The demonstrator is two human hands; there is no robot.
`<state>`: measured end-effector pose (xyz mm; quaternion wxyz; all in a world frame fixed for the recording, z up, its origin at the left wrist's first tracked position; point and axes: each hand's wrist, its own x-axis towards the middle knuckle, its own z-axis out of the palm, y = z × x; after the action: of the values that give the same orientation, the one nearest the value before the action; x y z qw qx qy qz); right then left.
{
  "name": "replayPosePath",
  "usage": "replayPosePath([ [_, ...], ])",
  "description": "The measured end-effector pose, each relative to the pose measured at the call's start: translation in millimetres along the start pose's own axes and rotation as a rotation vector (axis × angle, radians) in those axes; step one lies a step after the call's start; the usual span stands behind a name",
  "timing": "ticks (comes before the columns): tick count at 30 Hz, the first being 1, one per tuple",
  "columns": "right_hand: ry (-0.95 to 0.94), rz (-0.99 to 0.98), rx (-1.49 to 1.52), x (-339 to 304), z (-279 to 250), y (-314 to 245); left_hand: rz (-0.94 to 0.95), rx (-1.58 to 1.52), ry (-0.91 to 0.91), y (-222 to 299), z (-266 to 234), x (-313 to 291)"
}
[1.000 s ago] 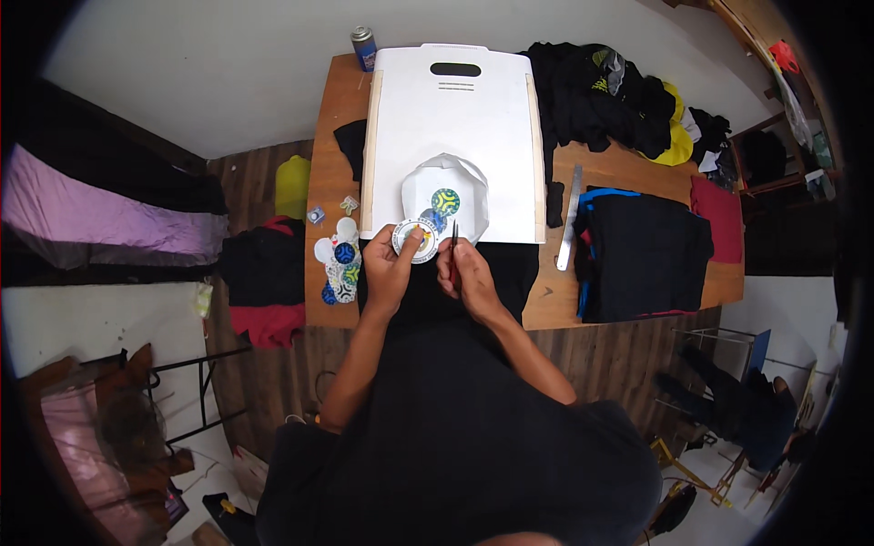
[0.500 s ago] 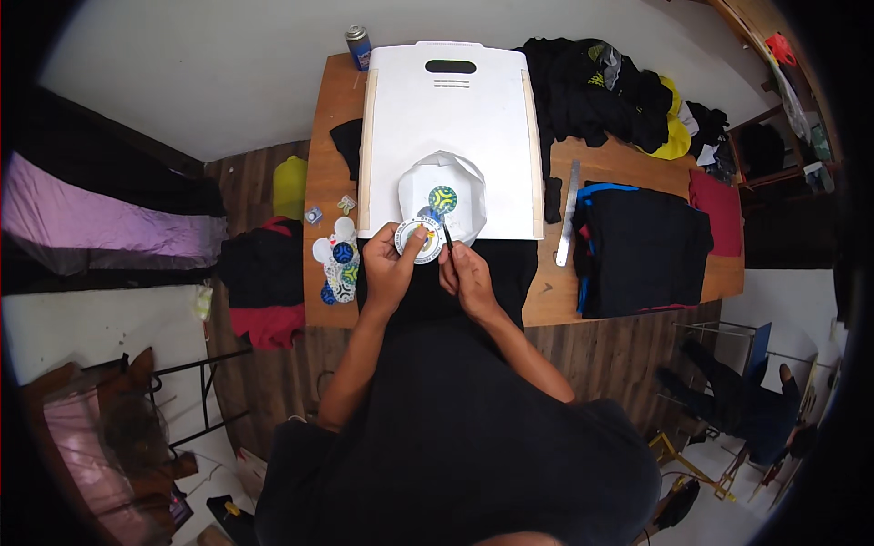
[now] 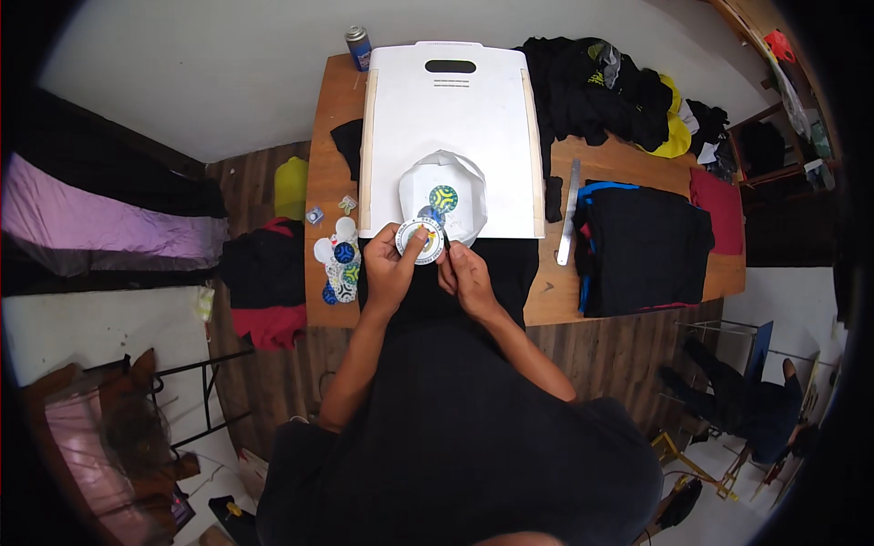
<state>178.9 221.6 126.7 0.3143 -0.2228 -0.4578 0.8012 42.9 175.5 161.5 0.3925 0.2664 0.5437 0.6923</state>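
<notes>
My left hand (image 3: 390, 268) pinches a round white emblem (image 3: 420, 255), its thumb lying on the printed face. My right hand (image 3: 468, 278) is closed round a slim dark tool (image 3: 450, 242), whose tip sits by the emblem's right edge; its exact kind is too small to make out. Behind both hands, a crumpled white paper tray (image 3: 470, 211) rests on the front of a white board (image 3: 446, 118). In it lie a round green-and-blue emblem (image 3: 443, 198) and a bluish one partly covered by the emblem I hold.
More round emblems (image 3: 346, 261) lie on the wooden table (image 3: 328, 309) to the left. On the right are a metal ruler (image 3: 568, 214) and folded black cloth (image 3: 646, 250). A spray can (image 3: 358, 48) stands at the back left, and dark clothes (image 3: 592, 91) are heaped at the back right.
The tool in my right hand has shifted slightly along the emblem's right edge. My left hand has barely moved; its grip is the same.
</notes>
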Motion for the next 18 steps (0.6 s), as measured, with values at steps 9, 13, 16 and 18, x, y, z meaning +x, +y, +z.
replayPosePath([
  [9,0.003,-0.007,0.013,0.8,-0.9,-0.2,0.017,0.002,-0.008,-0.9,0.7,0.7],
  [13,-0.002,-0.004,0.005,1.2,-2.4,1.9,-0.057,0.028,-0.046,-0.4,1.6,1.2],
  [16,-0.006,-0.013,0.005,2.2,-3.8,3.9,-0.049,0.028,-0.058,-0.8,1.9,1.3],
  [18,-0.008,-0.015,0.004,2.3,-4.5,4.5,0.023,0.011,-0.019,-1.3,2.1,1.3],
])
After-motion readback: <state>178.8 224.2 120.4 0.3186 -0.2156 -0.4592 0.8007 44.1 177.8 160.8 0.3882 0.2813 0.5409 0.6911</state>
